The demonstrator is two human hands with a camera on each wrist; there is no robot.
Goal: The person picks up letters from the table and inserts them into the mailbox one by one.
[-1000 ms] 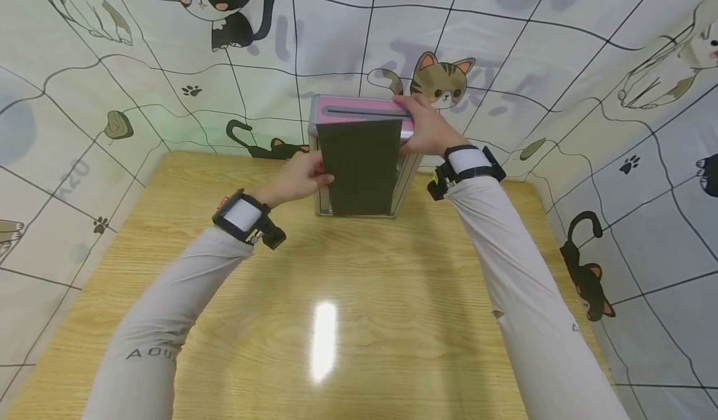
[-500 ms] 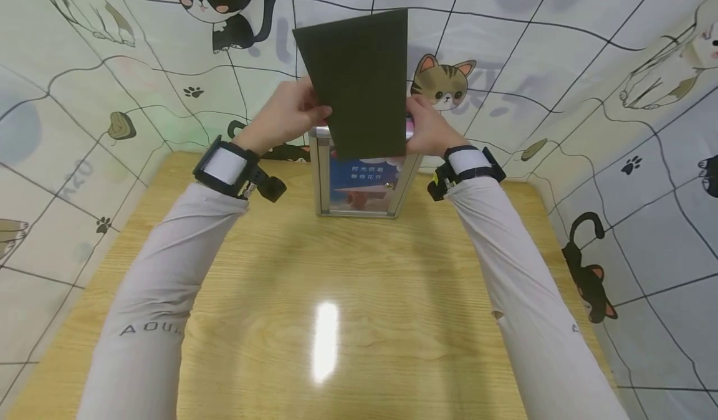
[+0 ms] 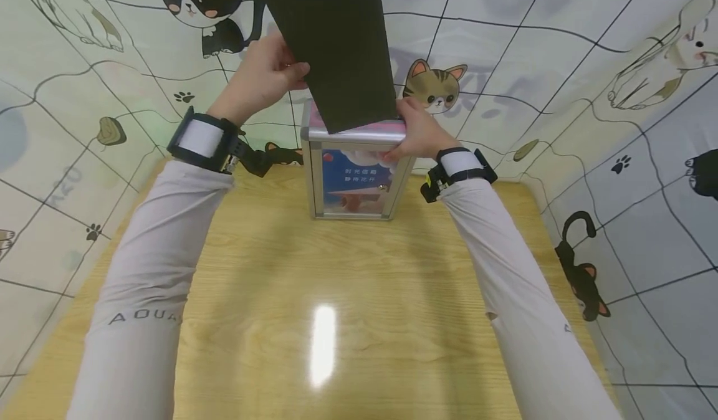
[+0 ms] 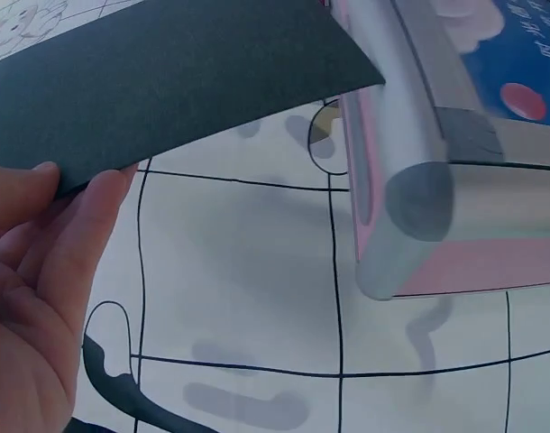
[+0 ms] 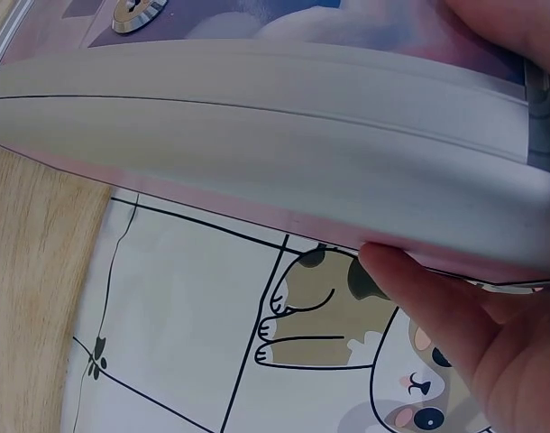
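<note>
My left hand [image 3: 263, 74] pinches a stiff dark green-black card [image 3: 339, 46] by its left edge, thumb in front. The card is tilted, and its top runs out of the head view. Its lower edge hangs over the top of a pink and silver letter box [image 3: 359, 180]; whether they touch, I cannot tell. In the left wrist view, one card corner [image 4: 361, 77] overlaps the box's silver edge [image 4: 419, 198]. My right hand [image 3: 421, 132] grips the box's top right corner, its thumb on the front, fingers on the side [image 5: 419, 316]. The card hides most of the slot.
The box stands upright at the back of a wooden table [image 3: 359, 295], close to a wall cloth [image 3: 505, 52] printed with cats and lines. A small lock [image 5: 138, 13] sits on its front, beside a blue picture with white lettering.
My left hand has lifted the card up and leftward from in front of the box, uncovering the box's front. My right hand keeps its grip on the corner.
</note>
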